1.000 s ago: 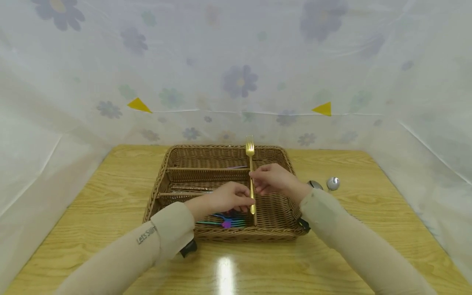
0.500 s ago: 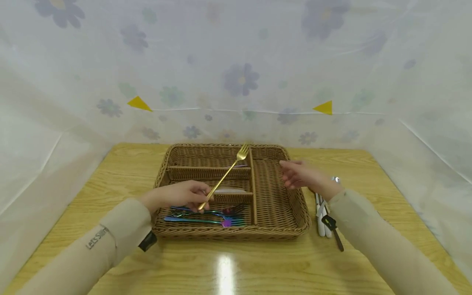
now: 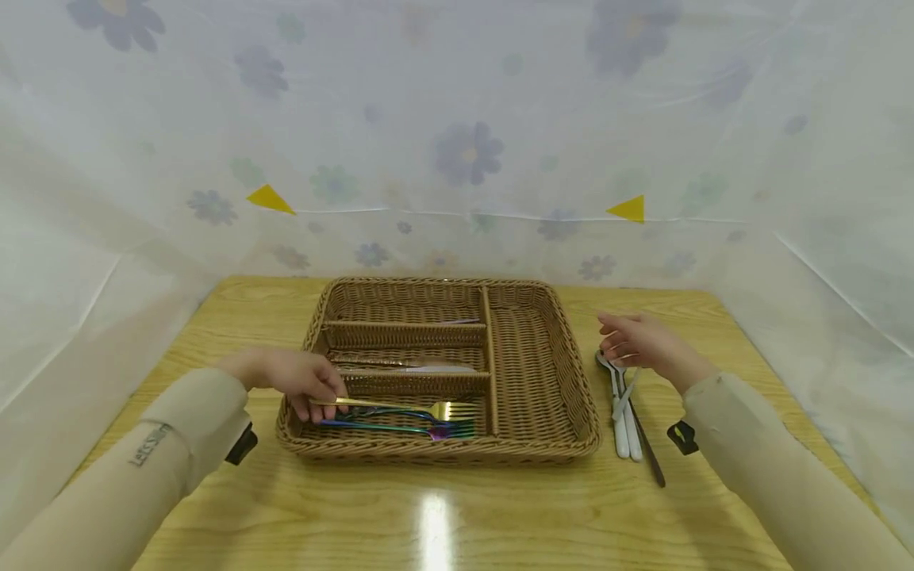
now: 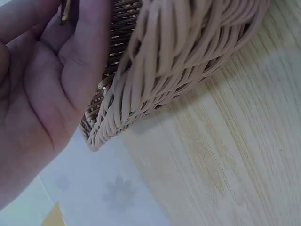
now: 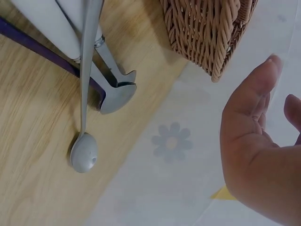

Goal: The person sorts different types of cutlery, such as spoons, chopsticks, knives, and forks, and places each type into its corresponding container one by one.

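Note:
My left hand (image 3: 303, 382) pinches the handle end of a gold fork (image 3: 385, 404) at the left end of the wicker basket's (image 3: 439, 458) front compartment. The fork lies lengthwise over iridescent blue-purple forks (image 3: 407, 429), its tines to the right. In the left wrist view, only a bit of the gold handle (image 4: 66, 13) shows between the fingers. To the right of the basket, my right hand (image 3: 653, 345) holds nothing, its fingers loosely bent. Below it lie several spoons, including white-handled ones (image 3: 623, 432), a dark-handled one (image 3: 651, 456) and a small silver spoon (image 5: 84, 153).
The basket has dividers (image 3: 489, 357). A knife with a pale blade (image 3: 439, 369) lies in its middle left compartment, and part of a purple utensil (image 3: 460, 322) shows at the back one. A flowered curtain (image 3: 457, 159) hangs behind and beside the wooden table (image 3: 343, 515).
My right hand let go of the gold fork and moved right, over the spoons. My left hand carried the fork left and lowered it into the front compartment, turning it lengthwise.

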`<state>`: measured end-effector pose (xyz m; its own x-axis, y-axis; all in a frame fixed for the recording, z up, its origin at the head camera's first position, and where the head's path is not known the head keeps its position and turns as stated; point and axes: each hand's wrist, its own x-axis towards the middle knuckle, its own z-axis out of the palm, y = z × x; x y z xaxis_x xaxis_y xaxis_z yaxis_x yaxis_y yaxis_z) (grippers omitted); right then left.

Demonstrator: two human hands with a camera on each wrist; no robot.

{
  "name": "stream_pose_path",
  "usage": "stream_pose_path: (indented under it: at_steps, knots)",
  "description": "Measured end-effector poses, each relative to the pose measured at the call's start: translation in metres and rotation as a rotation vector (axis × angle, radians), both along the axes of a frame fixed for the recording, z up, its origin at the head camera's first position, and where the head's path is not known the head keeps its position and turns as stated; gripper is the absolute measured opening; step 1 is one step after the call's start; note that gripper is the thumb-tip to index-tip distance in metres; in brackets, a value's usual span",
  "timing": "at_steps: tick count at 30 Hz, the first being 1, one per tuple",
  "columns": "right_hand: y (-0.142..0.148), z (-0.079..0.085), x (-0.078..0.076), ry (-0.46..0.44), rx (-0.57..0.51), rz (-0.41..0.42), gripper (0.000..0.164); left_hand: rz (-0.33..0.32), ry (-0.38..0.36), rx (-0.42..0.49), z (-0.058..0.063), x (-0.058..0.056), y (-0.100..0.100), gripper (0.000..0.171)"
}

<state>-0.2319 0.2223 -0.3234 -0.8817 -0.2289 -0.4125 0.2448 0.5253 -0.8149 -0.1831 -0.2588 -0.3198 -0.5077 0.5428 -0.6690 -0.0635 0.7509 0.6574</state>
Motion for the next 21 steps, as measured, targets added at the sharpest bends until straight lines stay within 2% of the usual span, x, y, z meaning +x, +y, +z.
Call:
stream_pose_path:
  at_steps: [5, 10, 14, 18, 21]
  knots:
    - [0.004, -0.002, 0.000, 0.002, 0.007, -0.007, 0.075, -0.013, -0.003, -0.063, -0.002, -0.002, 0.003, 0.024]
    - [0.011, -0.004, 0.000, 0.000, 0.040, -0.002, 0.074, -0.055, 0.056, -0.103, -0.003, -0.001, 0.008, 0.023]
    - [0.020, -0.006, -0.001, 0.002, 0.054, -0.011, 0.074, -0.147, 0.139, -0.154, -0.003, 0.002, 0.013, 0.021]
    - [0.032, -0.012, -0.002, -0.008, 0.064, -0.036, 0.072, -0.256, 0.218, -0.228, -0.005, 0.007, 0.020, 0.034]
    - [0.041, -0.020, -0.001, -0.018, 0.119, -0.044, 0.070, -0.292, 0.254, -0.274, -0.008, 0.009, 0.025, 0.039]
